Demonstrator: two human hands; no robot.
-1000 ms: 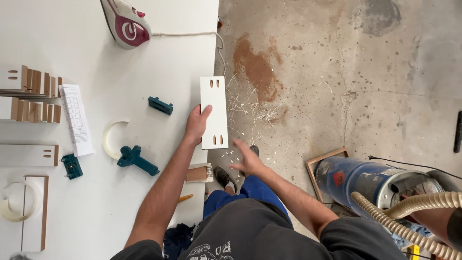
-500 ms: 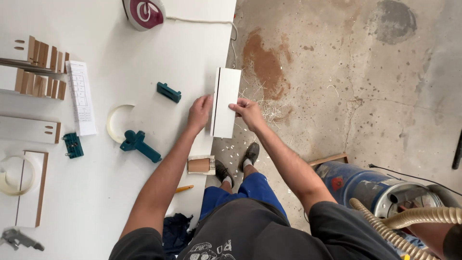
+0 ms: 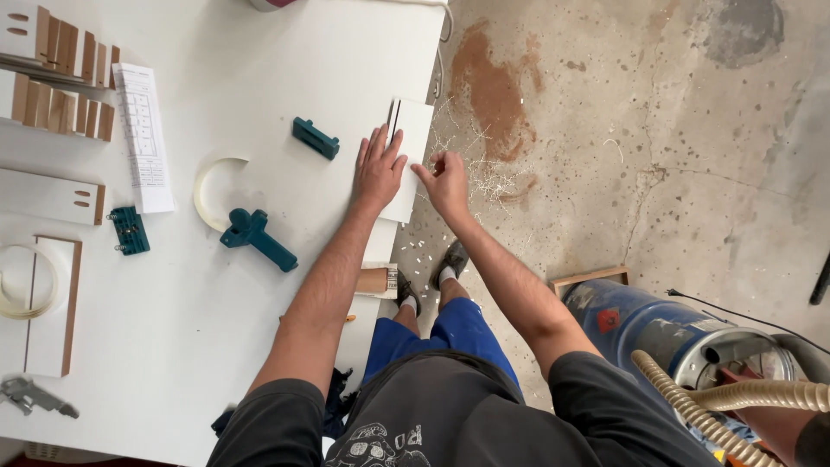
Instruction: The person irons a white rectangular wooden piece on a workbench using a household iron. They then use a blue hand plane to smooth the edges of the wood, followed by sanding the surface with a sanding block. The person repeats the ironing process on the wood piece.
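I see my left hand [image 3: 379, 169] pressed flat, fingers spread, on the white panel [image 3: 413, 130] at the tabletop [image 3: 259, 86] edge. My right hand [image 3: 446, 182], at its 3 o'clock, pinches the panel's edge. A teal jig [image 3: 315, 137] lies at 10 o'clock.

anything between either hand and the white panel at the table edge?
Nothing visible. The left hand lies flat on the white panel at the edge of the white table. The right hand is at the panel's overhanging edge, fingers against it. The teal jig block sits apart, to the left.
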